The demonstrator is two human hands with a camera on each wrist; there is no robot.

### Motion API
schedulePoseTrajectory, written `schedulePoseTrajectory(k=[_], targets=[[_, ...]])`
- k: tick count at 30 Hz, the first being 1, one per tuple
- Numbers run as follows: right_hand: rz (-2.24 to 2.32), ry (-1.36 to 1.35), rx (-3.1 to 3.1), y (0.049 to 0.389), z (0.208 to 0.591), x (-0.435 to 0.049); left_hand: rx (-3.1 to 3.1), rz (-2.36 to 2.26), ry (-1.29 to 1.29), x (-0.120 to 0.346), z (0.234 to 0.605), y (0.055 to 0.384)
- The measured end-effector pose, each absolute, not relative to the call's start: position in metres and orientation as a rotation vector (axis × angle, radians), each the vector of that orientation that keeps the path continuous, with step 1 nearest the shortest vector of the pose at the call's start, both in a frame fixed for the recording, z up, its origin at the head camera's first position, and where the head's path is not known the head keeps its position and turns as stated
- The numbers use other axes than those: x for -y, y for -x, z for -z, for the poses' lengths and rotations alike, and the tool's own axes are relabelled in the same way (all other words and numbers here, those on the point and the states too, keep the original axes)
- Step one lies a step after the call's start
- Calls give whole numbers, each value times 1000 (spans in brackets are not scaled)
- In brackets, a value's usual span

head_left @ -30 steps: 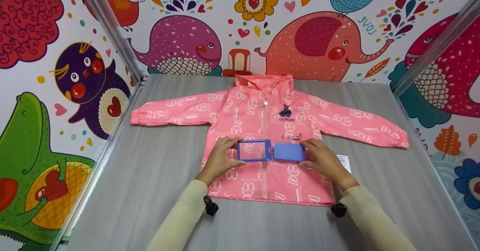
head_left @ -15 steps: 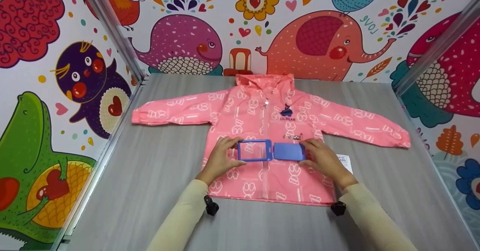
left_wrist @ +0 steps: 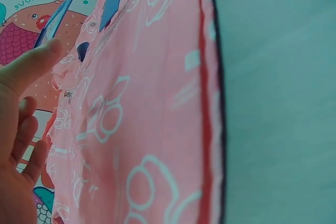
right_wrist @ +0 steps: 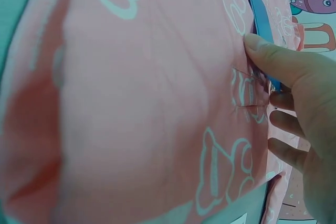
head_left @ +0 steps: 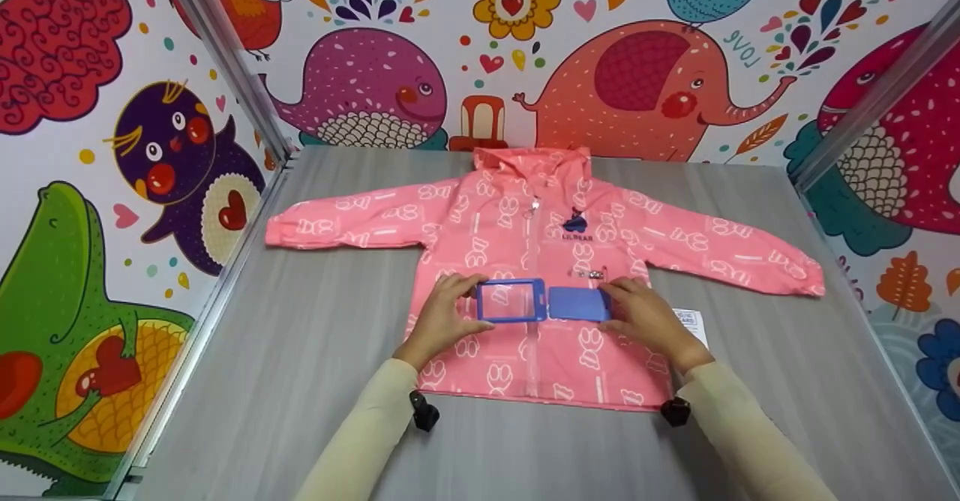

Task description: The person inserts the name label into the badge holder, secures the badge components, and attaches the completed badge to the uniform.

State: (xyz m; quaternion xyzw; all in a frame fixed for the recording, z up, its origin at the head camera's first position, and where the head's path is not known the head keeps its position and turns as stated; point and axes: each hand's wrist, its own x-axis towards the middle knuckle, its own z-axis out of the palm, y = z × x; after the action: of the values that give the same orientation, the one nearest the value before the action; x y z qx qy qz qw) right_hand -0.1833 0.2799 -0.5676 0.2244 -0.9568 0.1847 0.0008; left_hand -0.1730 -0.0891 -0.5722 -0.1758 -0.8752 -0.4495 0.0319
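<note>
My left hand (head_left: 442,317) pinches the outer edge of a blue card holder frame (head_left: 541,302), through whose open or clear middle the pink cloth shows. Level with it on the right, my right hand (head_left: 652,321) grips the solid blue back panel (head_left: 577,303) of the card holder by its outer end. A narrow gap separates the two pieces. Both are over the front of a pink hooded jacket (head_left: 495,246) spread flat with its sleeves out. In the left wrist view the frame (left_wrist: 63,11) is tilted above the jacket; the right wrist view shows the panel (right_wrist: 260,14) edge-on beside the thumb.
A small metal clip (head_left: 595,274) lies on the jacket just above the panel. Part of a white printed card (head_left: 691,324) sticks out beside the right wrist. Printed walls with metal posts (head_left: 232,66) border the grey table (head_left: 315,336) at the back and sides.
</note>
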Motion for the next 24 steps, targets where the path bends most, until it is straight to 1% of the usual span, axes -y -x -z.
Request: schedulePoseTrajectory(k=[16, 19, 24], targets=[[-585, -683, 3028, 185, 562, -278, 2722, 1399, 529, 84, 570, 172], [-621, -653, 3025, 185, 557, -283, 2710, 1394, 548, 83, 569, 172], [-700, -518, 3053, 182, 544, -296, 2687, 1407, 567, 81, 570, 174]])
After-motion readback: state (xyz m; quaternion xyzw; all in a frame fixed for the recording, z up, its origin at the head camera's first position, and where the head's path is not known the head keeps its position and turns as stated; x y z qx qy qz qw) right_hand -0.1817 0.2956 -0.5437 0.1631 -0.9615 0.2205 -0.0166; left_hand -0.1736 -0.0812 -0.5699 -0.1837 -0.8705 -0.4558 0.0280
